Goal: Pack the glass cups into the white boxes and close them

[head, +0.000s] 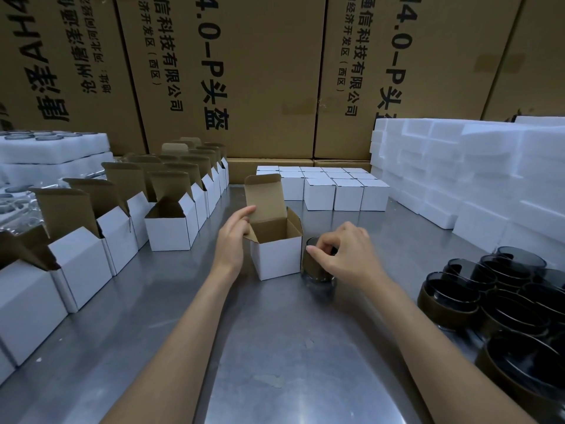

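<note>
Two bare forearms reach in from the near edge of the metal counter [275,347]. Right hand [345,252] has thumb and fingertips pinched on the rim of one dark glass cup [316,270], which stands upright on the counter, touching or just beside the right wall of the open white box [276,255]. Left hand [234,237] sits on the box's left side, fingers half curled, index finger against the raised lid flap; it steadies the box without closing around anything. Box is mid-counter, lid up, brown inside, nothing visible in it.

Near right corner: cluster of dark glass cups [501,304], at least seven rims visible, some cut off by the frame, so exact count unclear.

Left edge: rows of open white boxes [171,224] with lids standing, running from near left to the back; roughly a dozen, the far ones overlap, can't count exactly.

Back centre: block of closed white boxes [333,188], four across the front row, about three rows deep, roughly twelve.

Right far side: stack of white foam pieces [458,169]. Far left corner: foam trays [52,148] with cup rims showing in the top one.

Behind the counter: large brown cartons [260,71] with black print, at least four visible.
</note>
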